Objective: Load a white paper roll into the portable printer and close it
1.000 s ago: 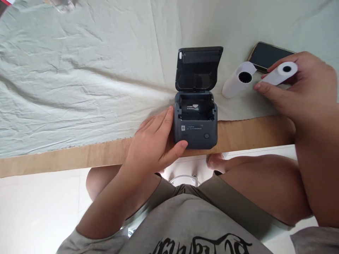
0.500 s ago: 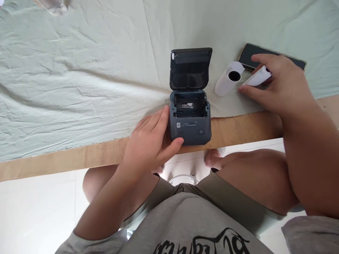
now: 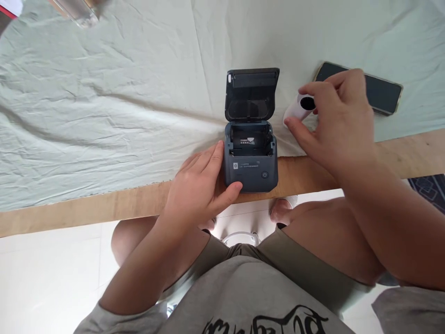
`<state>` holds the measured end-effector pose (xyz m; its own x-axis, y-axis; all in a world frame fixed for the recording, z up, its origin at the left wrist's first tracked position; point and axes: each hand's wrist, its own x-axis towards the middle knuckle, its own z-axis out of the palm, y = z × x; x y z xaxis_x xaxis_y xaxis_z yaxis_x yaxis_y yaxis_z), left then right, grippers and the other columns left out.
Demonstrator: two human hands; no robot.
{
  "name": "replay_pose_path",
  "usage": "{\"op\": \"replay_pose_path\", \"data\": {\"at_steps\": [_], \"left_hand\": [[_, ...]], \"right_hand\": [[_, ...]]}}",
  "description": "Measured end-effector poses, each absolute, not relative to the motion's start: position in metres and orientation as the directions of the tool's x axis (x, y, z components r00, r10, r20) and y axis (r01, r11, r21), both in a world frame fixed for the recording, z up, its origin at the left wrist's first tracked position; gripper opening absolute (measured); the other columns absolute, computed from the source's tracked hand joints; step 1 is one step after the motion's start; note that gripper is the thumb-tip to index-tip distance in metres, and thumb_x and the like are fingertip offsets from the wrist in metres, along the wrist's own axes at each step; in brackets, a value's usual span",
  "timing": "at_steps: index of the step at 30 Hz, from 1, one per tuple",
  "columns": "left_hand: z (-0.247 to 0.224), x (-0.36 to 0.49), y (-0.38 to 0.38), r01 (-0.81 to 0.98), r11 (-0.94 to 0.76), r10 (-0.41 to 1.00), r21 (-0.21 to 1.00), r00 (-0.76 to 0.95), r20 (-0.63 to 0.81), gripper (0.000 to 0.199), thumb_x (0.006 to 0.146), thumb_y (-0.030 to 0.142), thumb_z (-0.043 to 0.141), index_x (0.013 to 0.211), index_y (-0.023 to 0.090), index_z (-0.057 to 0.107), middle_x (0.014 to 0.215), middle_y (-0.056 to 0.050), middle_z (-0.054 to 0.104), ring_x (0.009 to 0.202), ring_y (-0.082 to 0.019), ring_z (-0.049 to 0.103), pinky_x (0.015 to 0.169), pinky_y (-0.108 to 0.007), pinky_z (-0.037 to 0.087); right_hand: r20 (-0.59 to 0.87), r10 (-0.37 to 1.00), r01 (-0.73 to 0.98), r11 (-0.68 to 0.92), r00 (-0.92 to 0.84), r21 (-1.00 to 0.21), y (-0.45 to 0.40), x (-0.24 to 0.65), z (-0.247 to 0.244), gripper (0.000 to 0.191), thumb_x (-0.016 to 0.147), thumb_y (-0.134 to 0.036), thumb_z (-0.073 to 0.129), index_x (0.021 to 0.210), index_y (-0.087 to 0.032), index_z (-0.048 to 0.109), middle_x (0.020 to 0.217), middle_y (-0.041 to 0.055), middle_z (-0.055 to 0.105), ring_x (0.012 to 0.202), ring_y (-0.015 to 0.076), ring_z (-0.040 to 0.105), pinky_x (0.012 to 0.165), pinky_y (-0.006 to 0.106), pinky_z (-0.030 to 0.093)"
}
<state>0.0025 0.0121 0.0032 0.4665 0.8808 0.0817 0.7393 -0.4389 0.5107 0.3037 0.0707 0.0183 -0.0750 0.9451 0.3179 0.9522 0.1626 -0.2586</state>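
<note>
A dark blue-grey label printer (image 3: 251,174) stands at the table edge, its black lid (image 3: 251,95) raised and its inner bay uncovered. Along the printer's left side lie the outstretched fingers of my left hand (image 3: 198,185), while the thumb touches its front corner. To the right of the printer, my right hand (image 3: 337,116) has its thumb and fingers round a white roll (image 3: 296,110) with a black core. A second white roll cannot be seen; my right hand may be hiding it.
Behind my right hand, a phone (image 3: 384,93) lies on the pale green cloth (image 3: 139,69). A clear object (image 3: 81,14) is at the top left, near a red and white item (image 3: 10,7). The bare wooden table edge (image 3: 104,204) runs along the front, above my legs.
My right hand has moved left from beside the phone to the roll with the black core. The white roll it was holding is out of sight. My left hand stays at the printer.
</note>
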Motion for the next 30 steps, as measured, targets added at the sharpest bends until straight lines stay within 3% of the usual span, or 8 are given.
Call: {"op": "replay_pose_path", "data": {"at_steps": [4,9,13,17,20,23,26,30], "left_hand": [[0.003,0.002,0.012,0.731,-0.447,0.876,0.516,0.473,0.088,0.086,0.112,0.064,0.048,0.174,0.004,0.045,0.161,-0.025,0.069,0.153,-0.042,0.064,0.131,-0.057,0.051],[0.005,0.003,0.012,0.726,-0.442,0.877,0.526,0.474,0.082,0.083,0.111,0.064,0.052,0.175,0.012,0.046,0.159,-0.022,0.071,0.15,-0.043,0.066,0.128,-0.059,0.054],[0.005,0.002,0.012,0.734,-0.426,0.881,0.529,0.469,0.06,0.084,0.111,0.067,0.05,0.177,0.015,0.044,0.16,-0.02,0.072,0.15,-0.042,0.066,0.128,-0.06,0.053],[0.003,0.001,0.013,0.725,-0.447,0.873,0.524,0.482,0.077,0.085,0.111,0.068,0.049,0.177,0.013,0.043,0.162,-0.021,0.07,0.15,-0.043,0.066,0.129,-0.06,0.053],[0.002,0.002,0.014,0.729,-0.448,0.873,0.517,0.483,0.076,0.085,0.111,0.067,0.049,0.176,0.011,0.044,0.164,-0.022,0.068,0.151,-0.043,0.065,0.129,-0.061,0.053],[0.002,0.002,0.014,0.729,-0.446,0.874,0.519,0.48,0.075,0.087,0.111,0.067,0.049,0.175,0.007,0.045,0.166,-0.024,0.067,0.152,-0.043,0.065,0.13,-0.06,0.053],[0.002,0.002,0.014,0.732,-0.437,0.876,0.523,0.479,0.061,0.087,0.11,0.068,0.048,0.175,0.01,0.044,0.168,-0.022,0.066,0.153,-0.042,0.064,0.131,-0.059,0.052],[0.002,0.002,0.014,0.734,-0.44,0.877,0.517,0.475,0.071,0.089,0.11,0.069,0.046,0.175,0.008,0.045,0.17,-0.023,0.064,0.154,-0.042,0.064,0.131,-0.058,0.052]], "right_hand": [[0.302,0.944,0.902,0.24,-0.132,-0.358,0.078,0.306,0.01,0.049,0.095,-0.039,0.076,0.142,-0.028,0.066,0.135,0.0161,0.072,0.112,0.0332,0.074,0.097,0.055,0.061],[0.342,0.881,0.725,0.466,-0.327,-0.508,0.07,0.303,0.001,0.057,0.092,-0.028,0.067,0.147,-0.034,0.056,0.121,0.0047,0.077,0.104,0.026,0.076,0.094,0.05,0.065],[0.292,0.927,0.642,0.373,-0.234,-0.669,0.07,0.302,-0.009,0.061,0.086,-0.029,0.073,0.144,-0.038,0.055,0.131,0.0041,0.073,0.102,0.023,0.077,0.088,0.044,0.066],[0.228,0.951,0.473,0.302,-0.208,-0.828,0.073,0.305,-0.015,0.062,0.088,-0.03,0.075,0.145,-0.039,0.052,0.127,0.0023,0.074,0.1,0.0199,0.078,0.086,0.039,0.067],[0.25,0.944,0.486,0.325,-0.215,-0.811,0.073,0.303,-0.014,0.054,0.089,-0.028,0.071,0.14,-0.039,0.057,0.13,0.0026,0.077,0.111,0.0221,0.078,0.096,0.044,0.067],[0.262,0.946,0.592,0.324,-0.192,-0.738,0.072,0.298,-0.008,0.044,0.084,-0.03,0.074,0.126,-0.037,0.066,0.13,0.0045,0.075,0.116,0.0268,0.075,0.095,0.048,0.067],[0.207,0.963,0.627,0.271,-0.175,-0.73,0.071,0.296,-0.004,0.041,0.085,-0.028,0.074,0.124,-0.035,0.067,0.127,0.0047,0.075,0.103,0.0238,0.075,0.092,0.045,0.066],[0.151,0.971,0.568,0.23,-0.183,-0.79,0.071,0.3,-0.007,0.052,0.088,-0.025,0.071,0.138,-0.035,0.061,0.127,0.0041,0.077,0.093,0.0192,0.075,0.085,0.037,0.064]]}}
